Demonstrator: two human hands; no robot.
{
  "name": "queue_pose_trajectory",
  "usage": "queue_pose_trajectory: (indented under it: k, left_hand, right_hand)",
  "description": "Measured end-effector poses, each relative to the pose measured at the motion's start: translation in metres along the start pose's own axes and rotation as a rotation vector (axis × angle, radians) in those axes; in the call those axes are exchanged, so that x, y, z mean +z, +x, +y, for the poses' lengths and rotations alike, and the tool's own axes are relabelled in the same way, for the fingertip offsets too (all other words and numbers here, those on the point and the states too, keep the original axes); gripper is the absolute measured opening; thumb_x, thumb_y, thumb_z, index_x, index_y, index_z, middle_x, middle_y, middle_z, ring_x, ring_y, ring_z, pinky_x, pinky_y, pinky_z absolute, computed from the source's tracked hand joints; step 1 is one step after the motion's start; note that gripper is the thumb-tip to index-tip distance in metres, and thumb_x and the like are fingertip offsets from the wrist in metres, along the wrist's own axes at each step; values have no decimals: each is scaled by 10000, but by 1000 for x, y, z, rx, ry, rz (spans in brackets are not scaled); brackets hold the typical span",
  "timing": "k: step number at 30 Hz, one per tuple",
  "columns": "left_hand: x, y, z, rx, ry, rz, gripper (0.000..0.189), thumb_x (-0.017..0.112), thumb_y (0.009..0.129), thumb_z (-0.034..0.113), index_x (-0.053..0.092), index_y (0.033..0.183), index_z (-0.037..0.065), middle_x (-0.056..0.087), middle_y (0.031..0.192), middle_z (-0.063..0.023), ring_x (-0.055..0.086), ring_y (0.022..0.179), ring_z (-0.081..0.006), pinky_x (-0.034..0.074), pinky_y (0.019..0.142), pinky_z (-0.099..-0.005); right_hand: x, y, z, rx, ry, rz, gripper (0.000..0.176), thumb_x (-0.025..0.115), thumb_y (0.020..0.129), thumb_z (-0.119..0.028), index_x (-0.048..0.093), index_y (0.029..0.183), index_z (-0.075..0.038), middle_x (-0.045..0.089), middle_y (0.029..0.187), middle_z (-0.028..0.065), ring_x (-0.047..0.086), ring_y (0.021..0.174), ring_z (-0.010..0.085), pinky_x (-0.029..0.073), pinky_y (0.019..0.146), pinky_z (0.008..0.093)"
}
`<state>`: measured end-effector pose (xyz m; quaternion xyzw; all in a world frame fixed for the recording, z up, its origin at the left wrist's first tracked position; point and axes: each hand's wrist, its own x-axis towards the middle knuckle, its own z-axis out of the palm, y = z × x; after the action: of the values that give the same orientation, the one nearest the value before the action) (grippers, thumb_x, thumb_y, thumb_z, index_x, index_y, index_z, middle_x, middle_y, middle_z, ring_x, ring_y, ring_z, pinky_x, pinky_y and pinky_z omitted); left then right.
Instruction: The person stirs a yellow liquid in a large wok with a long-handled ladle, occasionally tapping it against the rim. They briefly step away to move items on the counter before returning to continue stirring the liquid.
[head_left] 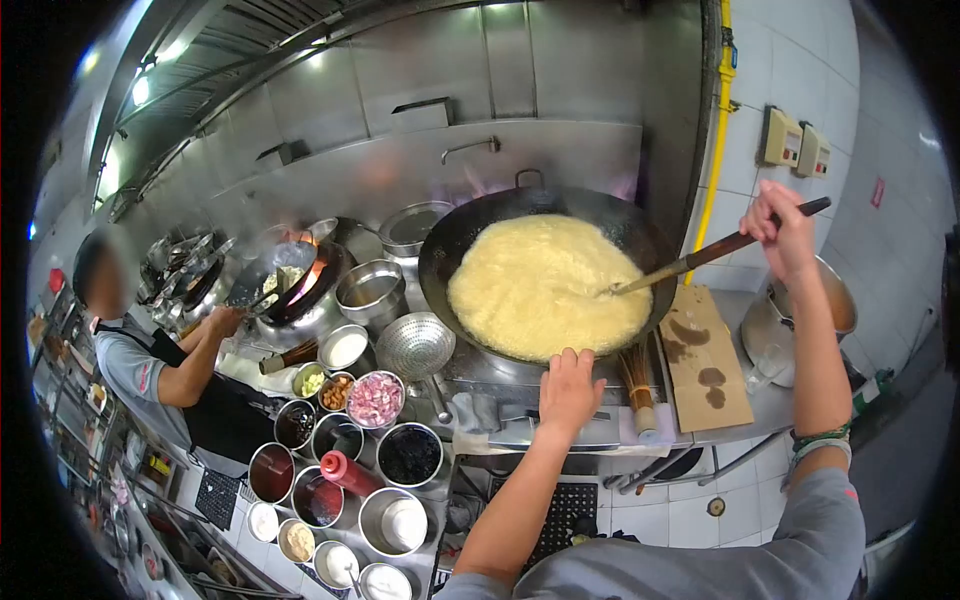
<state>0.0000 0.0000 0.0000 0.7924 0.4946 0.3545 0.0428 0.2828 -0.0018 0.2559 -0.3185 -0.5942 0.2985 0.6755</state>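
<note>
head view: shows a big black wok (437, 255), its bottom hidden under pale yellow, frothy liquid (545, 285). can't make out the far end of the long-handled tool (690, 262) — sunk in that liquid, with just the shaft and grip in sight. grips the tool's dark handle in the right hand (778, 230), curled closed around it, raised to the right of the wok. spreads the left hand (570, 390) at the wok's near rim, fingers apart and gripping nothing; cannot tell whether touching the rim or just above it.

off to the left, shows a co-worker (150, 370) with a blurred head, beside another wok. also shows a metal pot (768, 325), partly blocked by the right forearm; then stained cardboard (705, 370), a perforated ladle (416, 347) and a red bottle (350, 472) leaning among metal tubs.
</note>
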Motion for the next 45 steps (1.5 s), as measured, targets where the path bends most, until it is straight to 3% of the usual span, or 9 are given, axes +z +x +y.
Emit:
queue_pose_trajectory:
  k: [7, 19, 25, 28, 32, 39, 45]
  left_hand:
    - [-10, 9, -1, 31, 40, -5, 432, 757, 786, 216, 569, 1140, 56, 548, 1028, -159, 551, 987, -356, 501, 797, -455]
    - [-11, 14, 9, 10, 102, -83, 457, 756, 778, 197, 545, 1153, 42, 533, 1018, -173, 548, 961, -367, 505, 784, -465]
    - [-7, 13, 8, 21, 126, -54, 453, 758, 773, 179, 545, 1150, 46, 533, 1013, -170, 550, 962, -366, 501, 790, -462]
    - [-10, 13, 9, 14, 120, -71, 448, 752, 780, 176, 544, 1156, 50, 533, 1011, -167, 550, 964, -364, 499, 797, -458]
    - [-10, 10, 9, 11, 119, -88, 444, 746, 786, 174, 540, 1161, 53, 532, 1008, -166, 551, 969, -362, 499, 803, -455]
    - [-12, 7, 9, 23, 95, -53, 429, 742, 792, 178, 539, 1148, 52, 531, 1023, -167, 545, 988, -365, 501, 808, -453]
    - [-9, 3, 5, 13, 42, -35, 436, 755, 780, 192, 551, 1140, 55, 536, 1037, -167, 546, 1006, -366, 505, 822, -457]
  right_hand:
    - [0, -2, -7, -8, 203, 115, 357, 534, 995, -249, 410, 690, -112, 314, 499, -19, 331, 448, 124, 397, 554, 322]
    - [70, -18, 147, -156, 266, 234, 397, 479, 1021, -203, 405, 649, -86, 356, 520, -1, 377, 472, 126, 385, 531, 311]
    - [119, -53, 224, -215, 104, 80, 341, 498, 991, -95, 453, 661, -22, 468, 588, 32, 450, 527, 143, 389, 530, 310]
    - [136, -64, 231, -359, -101, -60, 283, 519, 968, -67, 493, 697, 11, 474, 609, 68, 473, 549, 167, 391, 535, 323]
    - [138, -58, 256, -559, -160, -105, 251, 519, 967, -47, 507, 728, 28, 466, 631, 78, 477, 580, 169, 383, 538, 312]
    - [90, -58, 242, -200, -206, 57, 341, 499, 1014, -158, 494, 706, -12, 484, 641, 12, 431, 589, 96, 371, 549, 274]
    - [51, -69, 186, -223, -212, 65, 415, 462, 1025, -213, 445, 654, -28, 473, 606, 23, 435, 569, 120, 388, 574, 291]
